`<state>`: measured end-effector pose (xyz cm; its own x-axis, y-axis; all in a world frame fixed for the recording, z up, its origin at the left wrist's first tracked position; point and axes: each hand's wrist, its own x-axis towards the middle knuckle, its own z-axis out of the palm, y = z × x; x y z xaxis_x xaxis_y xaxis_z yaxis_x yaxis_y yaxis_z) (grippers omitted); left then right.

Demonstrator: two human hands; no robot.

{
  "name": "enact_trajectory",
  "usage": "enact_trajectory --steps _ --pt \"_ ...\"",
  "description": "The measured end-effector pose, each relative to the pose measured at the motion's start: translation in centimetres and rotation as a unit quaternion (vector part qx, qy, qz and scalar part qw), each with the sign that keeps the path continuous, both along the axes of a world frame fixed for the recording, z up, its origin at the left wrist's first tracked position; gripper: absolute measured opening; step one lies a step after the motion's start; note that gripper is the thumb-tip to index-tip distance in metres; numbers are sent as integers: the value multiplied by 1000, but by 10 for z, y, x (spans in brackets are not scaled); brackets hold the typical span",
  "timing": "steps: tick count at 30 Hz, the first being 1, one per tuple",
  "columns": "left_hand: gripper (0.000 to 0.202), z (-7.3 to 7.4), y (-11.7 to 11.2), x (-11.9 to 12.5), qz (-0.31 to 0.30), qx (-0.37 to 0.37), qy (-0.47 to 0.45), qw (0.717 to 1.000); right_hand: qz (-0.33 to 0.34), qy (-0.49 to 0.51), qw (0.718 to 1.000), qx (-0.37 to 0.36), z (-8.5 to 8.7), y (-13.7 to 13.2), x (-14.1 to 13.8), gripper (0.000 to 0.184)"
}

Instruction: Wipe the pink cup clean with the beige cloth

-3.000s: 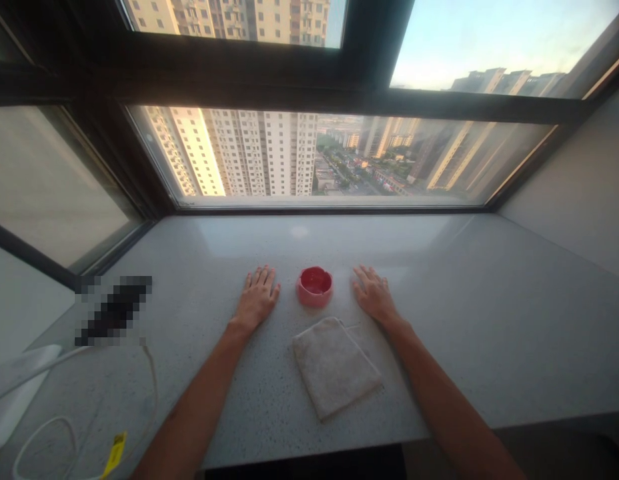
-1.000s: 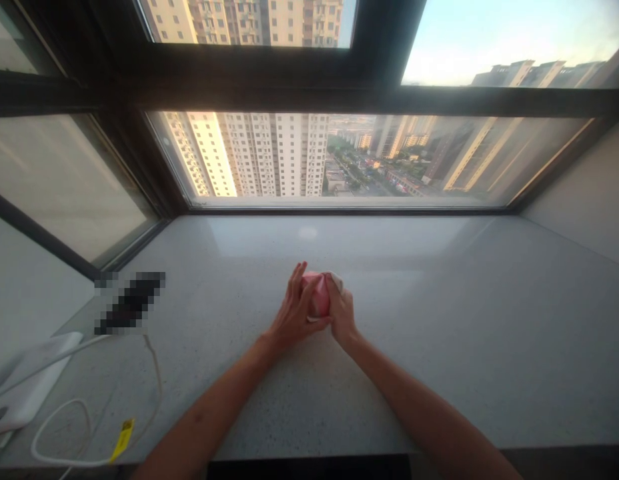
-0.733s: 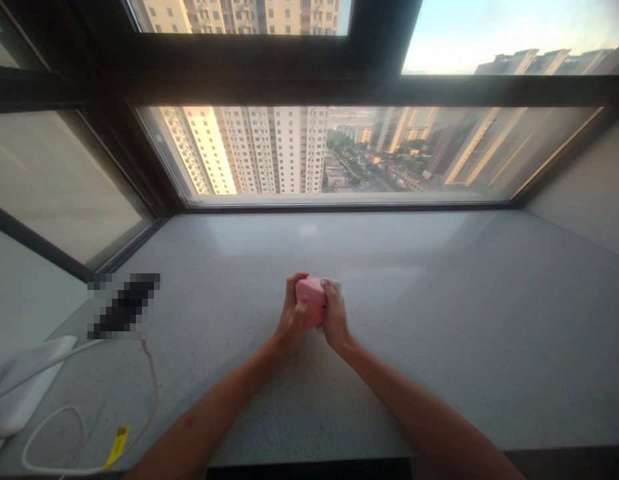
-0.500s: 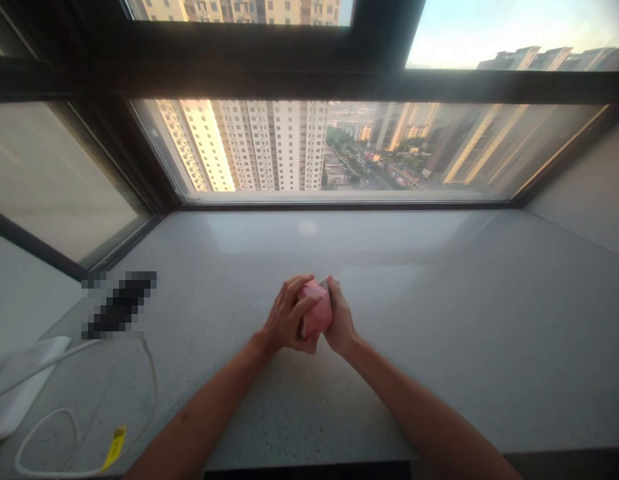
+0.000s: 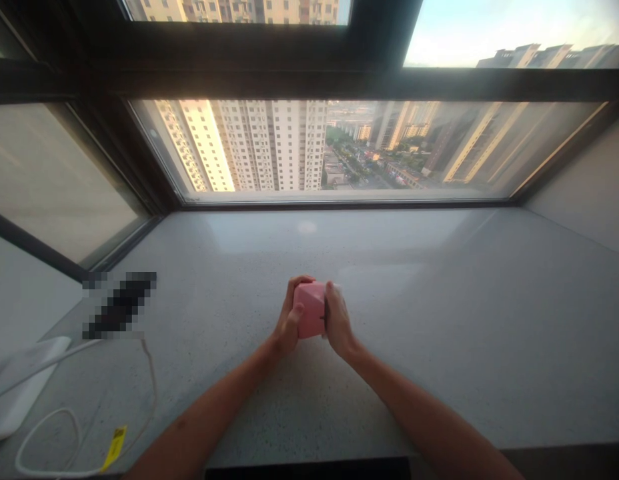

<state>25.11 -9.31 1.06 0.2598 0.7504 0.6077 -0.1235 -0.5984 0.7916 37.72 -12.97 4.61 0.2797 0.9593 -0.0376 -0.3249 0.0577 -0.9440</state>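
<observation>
So the window (image 5: 339, 150) basically owns this room, chunky dark frame (image 5: 239, 57) and all. Through it you get a pale apartment block (image 5: 269, 147) with one strip lit up warm yellow, a road (image 5: 357, 167) way down below, more towers (image 5: 454, 150) and some pale blue sky (image 5: 489, 30). Left of the window there's a hazy side pane (image 5: 54, 180) with a white panel (image 5: 24, 283) under it; right of it, a plain pale wall (image 5: 584, 180). Speckled grey worktop (image 5: 454, 313) runs up to the window's bottom edge, kinda shiny there with soft daylight.
</observation>
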Motion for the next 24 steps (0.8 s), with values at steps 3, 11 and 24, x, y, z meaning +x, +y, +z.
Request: enact_trajectory --steps 3,11,24 --pt "58 -1 0 -1 37 153 30 987 -5 -4 1000 20 1 1 1 61" --pt "54 1 -3 2 -6 14 -18 1000 18 -81 996 27 2 -8 1 67" --pt "63 1 -2 -4 37 161 36 986 -23 -64 997 22 1 -7 2 62"
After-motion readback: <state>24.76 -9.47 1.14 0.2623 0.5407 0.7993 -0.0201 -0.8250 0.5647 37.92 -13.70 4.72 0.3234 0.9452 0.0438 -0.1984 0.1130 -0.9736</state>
